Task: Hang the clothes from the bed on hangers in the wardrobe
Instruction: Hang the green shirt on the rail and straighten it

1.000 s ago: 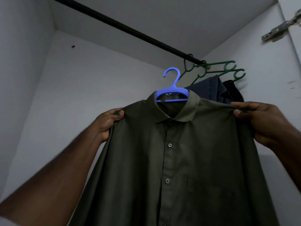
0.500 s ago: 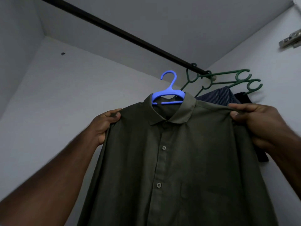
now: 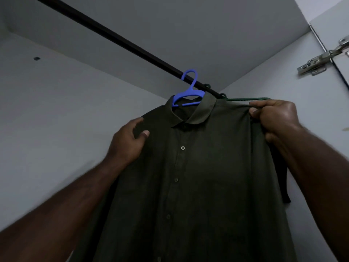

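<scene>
A dark olive button-up shirt fills the middle of the head view, worn on a blue plastic hanger. The hanger's hook sits over the black wardrobe rod. My left hand grips the shirt's left shoulder, thumb on the front of the cloth. My right hand pinches the right shoulder seam, held up level with the collar.
Green hangers hang on the rod just behind the shirt, mostly hidden by it. A dark garment shows at the shirt's right edge. White wardrobe walls close in left and right; a metal door hinge sits at upper right.
Both hands have lifted the shirt up and back. The blue hook, earlier below the rod, now sits over it. The clothes on the green hangers have become hidden behind the shirt.
</scene>
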Motion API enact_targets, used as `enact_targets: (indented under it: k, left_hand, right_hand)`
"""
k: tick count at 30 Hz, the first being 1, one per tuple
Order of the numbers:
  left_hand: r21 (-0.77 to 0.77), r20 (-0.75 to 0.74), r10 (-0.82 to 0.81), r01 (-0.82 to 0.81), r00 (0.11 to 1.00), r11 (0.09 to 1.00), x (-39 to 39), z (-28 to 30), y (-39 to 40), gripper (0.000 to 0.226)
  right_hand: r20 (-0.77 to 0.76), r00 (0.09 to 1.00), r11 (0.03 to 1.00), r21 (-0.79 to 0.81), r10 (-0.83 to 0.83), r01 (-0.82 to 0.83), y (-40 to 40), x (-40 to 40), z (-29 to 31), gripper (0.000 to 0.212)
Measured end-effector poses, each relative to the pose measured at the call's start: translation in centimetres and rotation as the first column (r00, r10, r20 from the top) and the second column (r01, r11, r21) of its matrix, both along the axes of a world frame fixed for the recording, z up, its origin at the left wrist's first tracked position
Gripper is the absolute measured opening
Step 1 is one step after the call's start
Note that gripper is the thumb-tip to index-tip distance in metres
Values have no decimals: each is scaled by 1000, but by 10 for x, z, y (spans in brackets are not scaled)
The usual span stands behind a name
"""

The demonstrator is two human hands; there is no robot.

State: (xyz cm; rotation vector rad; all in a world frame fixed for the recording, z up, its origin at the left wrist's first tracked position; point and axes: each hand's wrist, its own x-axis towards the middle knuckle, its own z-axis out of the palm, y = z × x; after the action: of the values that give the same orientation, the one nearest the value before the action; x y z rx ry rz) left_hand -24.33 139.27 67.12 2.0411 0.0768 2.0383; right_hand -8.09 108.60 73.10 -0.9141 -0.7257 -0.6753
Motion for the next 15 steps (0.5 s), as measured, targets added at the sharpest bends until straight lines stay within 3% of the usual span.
enact_targets:
  k: [7,11,15]
  left_hand:
    - [33,-155,-108,115,982,993,20,-9,-28,48]
    - [32,-216,-133,143,967,989,24,-11,-40,46]
    - [9,-285,-125,133,950,991,24,-21,-45,47]
  right_hand:
    - [-46,994,995,19,-95,96,-9,-7,29,15]
    - [-47,992,993,-36,-114,112,-7,-28,39,13]
    - [-15,983,975,-132,-184,180,2,-40,40,25]
